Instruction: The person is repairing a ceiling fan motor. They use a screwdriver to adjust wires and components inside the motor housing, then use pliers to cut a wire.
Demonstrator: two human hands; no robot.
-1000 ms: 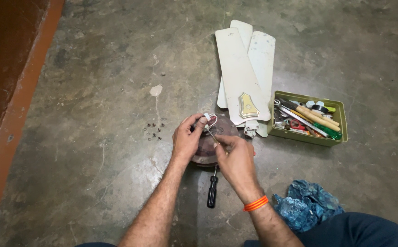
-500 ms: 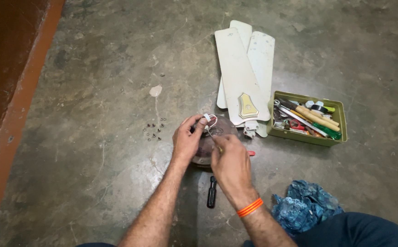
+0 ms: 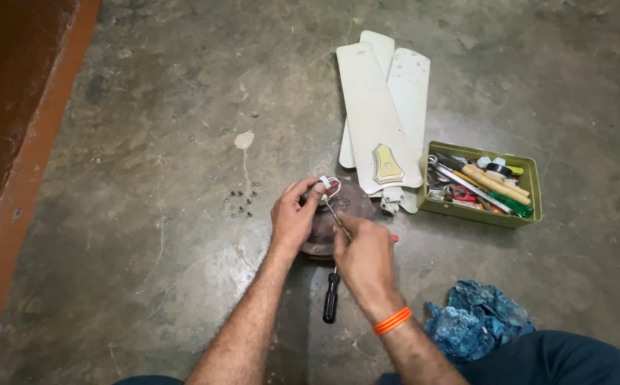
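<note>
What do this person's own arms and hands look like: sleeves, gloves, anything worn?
Both forearms are bare, with no sleeves or gloves in view. The left hand wears nothing. The right hand has an orange band of several strands around its wrist.

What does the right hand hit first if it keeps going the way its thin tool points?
Likely the bundle of white and red wires atop the round fan motor, which the left hand pinches. The right hand aims its thin tool up-left there; depth is unclear.

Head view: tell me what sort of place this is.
Probably an informal repair spot on the ground rather than a fitted workshop. The work sits straight on a bare, stained concrete floor; detached fan blades lie beside a green box of hand tools, and small screws are set out loose.
</note>
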